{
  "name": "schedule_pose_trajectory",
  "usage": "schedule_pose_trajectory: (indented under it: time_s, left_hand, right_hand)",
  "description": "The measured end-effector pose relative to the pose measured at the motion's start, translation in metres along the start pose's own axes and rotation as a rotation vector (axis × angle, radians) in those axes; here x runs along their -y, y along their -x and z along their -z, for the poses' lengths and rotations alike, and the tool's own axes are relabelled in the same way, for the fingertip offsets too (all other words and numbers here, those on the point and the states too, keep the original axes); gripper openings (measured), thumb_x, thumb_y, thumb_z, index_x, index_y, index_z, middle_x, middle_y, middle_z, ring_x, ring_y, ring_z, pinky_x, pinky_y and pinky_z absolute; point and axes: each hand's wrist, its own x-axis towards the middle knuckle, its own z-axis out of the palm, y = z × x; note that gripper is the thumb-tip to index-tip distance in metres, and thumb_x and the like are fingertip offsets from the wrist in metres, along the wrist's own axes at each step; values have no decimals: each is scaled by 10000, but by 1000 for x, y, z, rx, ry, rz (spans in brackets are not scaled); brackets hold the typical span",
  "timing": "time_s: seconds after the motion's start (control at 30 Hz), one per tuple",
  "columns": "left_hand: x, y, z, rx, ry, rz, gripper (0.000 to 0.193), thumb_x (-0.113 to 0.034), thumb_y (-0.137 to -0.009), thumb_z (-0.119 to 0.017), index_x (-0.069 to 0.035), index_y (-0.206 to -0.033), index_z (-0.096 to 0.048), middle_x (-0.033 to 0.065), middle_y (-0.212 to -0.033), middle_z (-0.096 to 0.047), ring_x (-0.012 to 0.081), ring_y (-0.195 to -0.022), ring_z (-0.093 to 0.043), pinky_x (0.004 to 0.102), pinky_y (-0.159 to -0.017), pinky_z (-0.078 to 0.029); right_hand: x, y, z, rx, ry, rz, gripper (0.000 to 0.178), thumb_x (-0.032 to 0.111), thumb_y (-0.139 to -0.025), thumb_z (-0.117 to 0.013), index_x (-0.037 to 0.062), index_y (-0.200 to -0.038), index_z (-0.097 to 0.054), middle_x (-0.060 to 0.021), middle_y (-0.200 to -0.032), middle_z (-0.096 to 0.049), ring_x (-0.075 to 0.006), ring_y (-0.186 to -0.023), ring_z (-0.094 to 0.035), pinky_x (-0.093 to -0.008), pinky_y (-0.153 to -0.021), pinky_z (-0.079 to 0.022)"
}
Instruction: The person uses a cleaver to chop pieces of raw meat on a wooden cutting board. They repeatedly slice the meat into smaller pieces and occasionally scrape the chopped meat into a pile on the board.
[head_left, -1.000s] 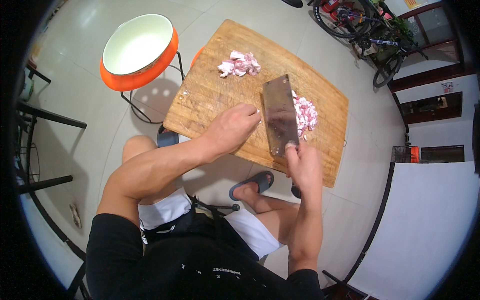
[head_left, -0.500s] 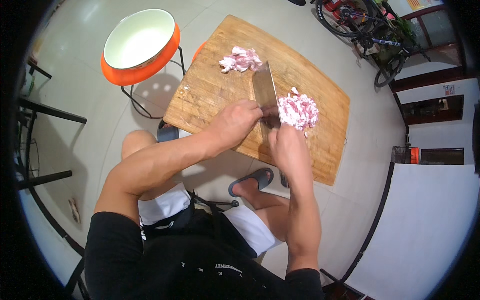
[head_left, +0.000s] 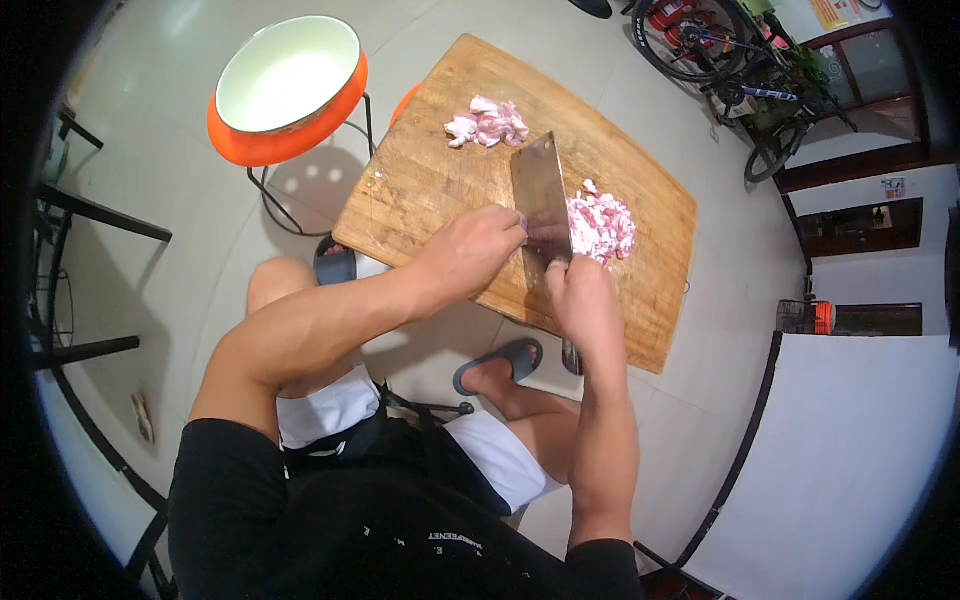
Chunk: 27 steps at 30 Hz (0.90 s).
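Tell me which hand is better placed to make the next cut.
The right hand, I'd judge: it grips the cleaver beside the diced meat on the wooden cutting board. The left hand is just left of the cleaver, no grip on its handle; whether it holds anything is unclear.

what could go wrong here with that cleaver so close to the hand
The left hand is right beside the cleaver, so a slip might cut its fingers.

If the right hand lost its grip, the cleaver could drop toward the foot in an open grey slipper below the wooden board.
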Motion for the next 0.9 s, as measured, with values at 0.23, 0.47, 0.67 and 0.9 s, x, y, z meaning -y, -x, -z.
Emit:
schedule_pose_trajectory:
  time_s: [0.23,0.47,0.67,0.9]
  left_hand:
    - [6,5,2,-62,-64,-110,116,-47,-905,-609,-2,-1002,-655,144,-1017,-643,351,-1012,-690,441,-859,-601]
    - [2,6,3,-34,-57,-28,128,-74,-929,-648,-17,-1043,-647,142,-1006,-638,345,-989,-684,446,-826,-601]
    - [5,4,-2,-83,21,-22,144,-62,-924,-705,-18,-1052,-655,153,-987,-636,375,-942,-666,474,-796,-580]
    - [-1,1,4,-47,59,8,126,-51,-908,-703,-9,-1011,-644,161,-986,-637,390,-974,-658,495,-829,-565]
  right_hand:
    - [-45,-16,14,240,-884,-445,218,185,-1048,-595,39,-894,-649,-12,-663,-607,-114,-477,-533,-313,-439,-426]
    - [-11,13,30,80,-319,-254,339,226,-1037,-605,-65,-892,-702,-255,-692,-685,-383,-628,-718,-493,-588,-544]
    - [23,39,34,-28,-62,-40,293,161,-1029,-631,-77,-864,-675,-254,-661,-658,-410,-574,-686,-498,-594,-535]
    - [50,31,40,130,44,-123,317,161,-1012,-620,-123,-905,-710,-383,-830,-662,-561,-840,-694,-615,-776,-547]
